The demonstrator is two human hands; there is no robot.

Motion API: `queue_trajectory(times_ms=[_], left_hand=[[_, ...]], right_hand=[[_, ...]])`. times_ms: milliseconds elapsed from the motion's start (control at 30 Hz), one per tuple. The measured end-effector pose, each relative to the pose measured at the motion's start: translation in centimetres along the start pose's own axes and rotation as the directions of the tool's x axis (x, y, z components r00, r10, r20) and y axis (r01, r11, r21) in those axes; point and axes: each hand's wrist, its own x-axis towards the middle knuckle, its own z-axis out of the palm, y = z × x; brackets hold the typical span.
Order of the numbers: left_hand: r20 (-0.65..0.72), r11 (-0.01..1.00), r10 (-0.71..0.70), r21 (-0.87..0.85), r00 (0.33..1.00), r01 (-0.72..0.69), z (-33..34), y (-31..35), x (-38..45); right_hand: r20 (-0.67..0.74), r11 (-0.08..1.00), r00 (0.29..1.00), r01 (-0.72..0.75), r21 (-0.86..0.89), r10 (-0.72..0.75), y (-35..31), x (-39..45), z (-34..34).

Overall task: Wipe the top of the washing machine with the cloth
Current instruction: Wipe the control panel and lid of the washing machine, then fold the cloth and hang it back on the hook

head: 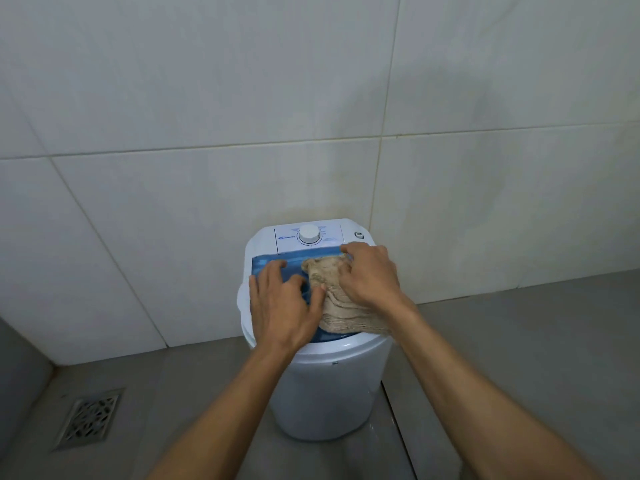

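Cloth (341,306): beige, knitted or ribbed in look, rumpled; it lies on the right half of the blue lid, bunched near the control panel and trailing toward the near rim, where one corner hangs just over the edge.
Washing machine (325,386): small, white, round-bodied, standing on the floor against the tiled wall.
Lid (266,263): translucent blue, closed, covering most of the top; its left part is bare, its right part is under the cloth.
Control panel (332,233): white strip at the back of the top, with a round white dial (309,233) in the middle, a small blue logo to its left and a small round fitting (358,234) at the right corner.
Left hand (282,303): released, fingers spread and resting flat on the left side of the lid, thumb touching the edge of the cloth.
Right hand (372,275): on top of the cloth, fingers curled down into its bunched upper part, grasping it against the lid.
Floor (519,341): grey tiles.
Drain (90,419): square metal grate, set in the floor well to the left of the machine.
Wall (207,133): large pale tiles with thin grout lines.
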Motion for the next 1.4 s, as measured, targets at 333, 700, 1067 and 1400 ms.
queue_trajectory(times_ms=[333, 700, 1067, 1400], left_hand=[[0.074, 0.986, -0.088, -0.137, 0.993, 0.098, -2.1, 1.4, 1.6], [0.234, 0.745, -0.173, -0.604, 0.957, 0.283, -7.6, -2.0, 5.7], [0.414, 0.551, -0.258, -0.679, 0.873, 0.485, -12.8, -2.4, 9.2], [0.362, 0.631, -0.404, -0.555, 0.84, 0.542, -26.8, 5.4, 16.9]], right_hand=[[0.288, 0.985, 0.952, 0.138, -0.106, -0.102, -1.0, 2.5, -0.5], [0.32, 0.461, 0.94, -0.235, 0.856, -0.116, -5.3, 4.4, -0.3], [0.404, 0.394, 0.913, -0.349, 0.85, -0.062, -8.1, 5.7, -3.6], [0.315, 0.521, 0.949, -0.27, 0.81, 0.002, -16.8, 8.1, -21.3]])
